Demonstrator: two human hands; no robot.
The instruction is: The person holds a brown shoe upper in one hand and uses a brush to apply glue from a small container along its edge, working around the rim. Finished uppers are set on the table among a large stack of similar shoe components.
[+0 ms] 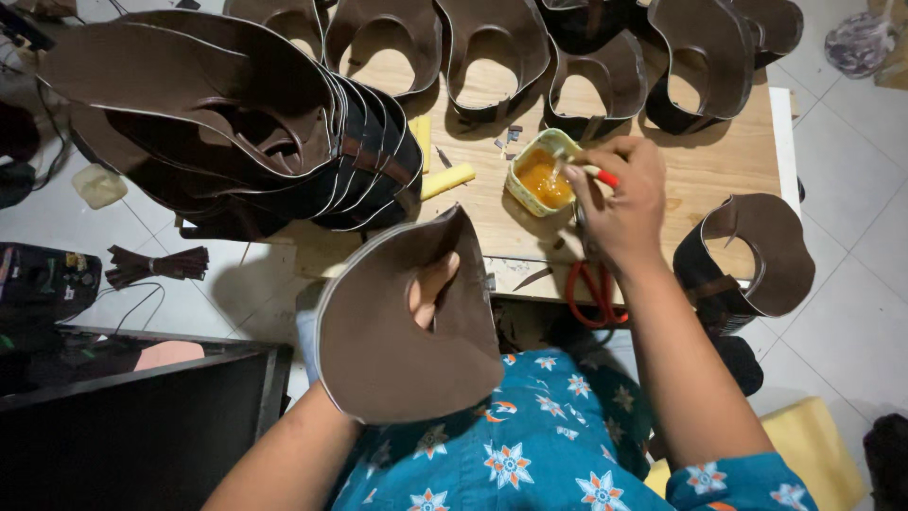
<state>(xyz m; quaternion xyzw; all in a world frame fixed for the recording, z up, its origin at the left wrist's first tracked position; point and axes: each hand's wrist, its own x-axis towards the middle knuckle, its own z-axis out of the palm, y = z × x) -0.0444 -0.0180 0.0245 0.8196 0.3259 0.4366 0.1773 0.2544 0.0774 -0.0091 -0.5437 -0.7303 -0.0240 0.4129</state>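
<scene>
Wooden bench [719,161], brown leather piece [397,350] in left hand [430,284] grip

One camera sits on the person's head and looks steeply down over the lap at a low wooden table [719,161] just ahead. It is close: both forearms enter from the bottom edge, the left hand [430,289] near the middle, the right hand [619,203] farther out over the table. Tiled floor [851,284] shows at the right and left. There is no second view.
</scene>
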